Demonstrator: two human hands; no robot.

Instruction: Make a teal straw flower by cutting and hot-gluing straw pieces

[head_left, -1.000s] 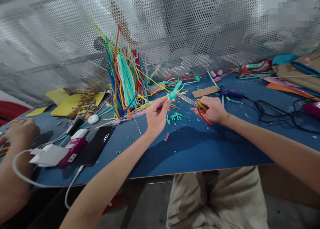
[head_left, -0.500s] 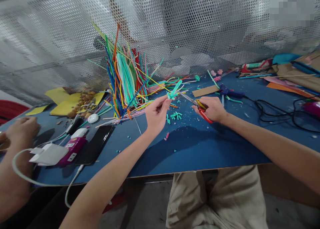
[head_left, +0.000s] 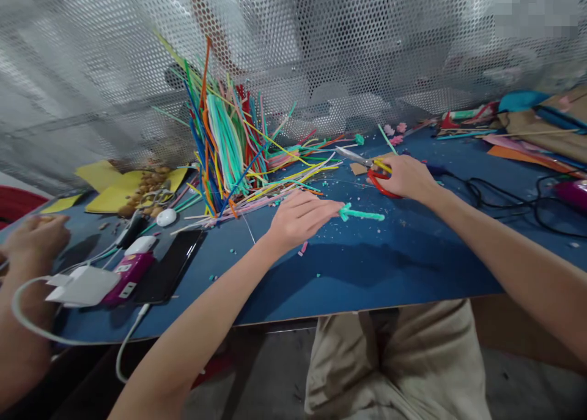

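Between the fingertips of my left hand [head_left: 305,217] is a turquoise pipe cleaner piece [head_left: 364,214], its fuzzy stem pointing right and a tuft of short pieces close to the fingers. My right hand [head_left: 407,178] grips a pair of scissors [head_left: 384,181] with red and yellow handles. The scissor blades point left and upward, apart from the turquoise piece. Below my left hand a small pink scrap [head_left: 303,247] lies on the blue table [head_left: 367,285]. Small clippings are scattered around both hands.
A thick bundle of coloured pipe cleaners [head_left: 224,145] stands at the back left. Left are a phone [head_left: 169,267], a white charger [head_left: 82,285] with cables and another person's hand [head_left: 39,239]. Black cable [head_left: 486,194] coils at right. A perforated metal panel [head_left: 343,53] rises behind.
My left hand has turned over, swinging the turquoise piece from pointing upward to pointing right. My right hand has drawn the scissors slightly right and up, away from the piece.
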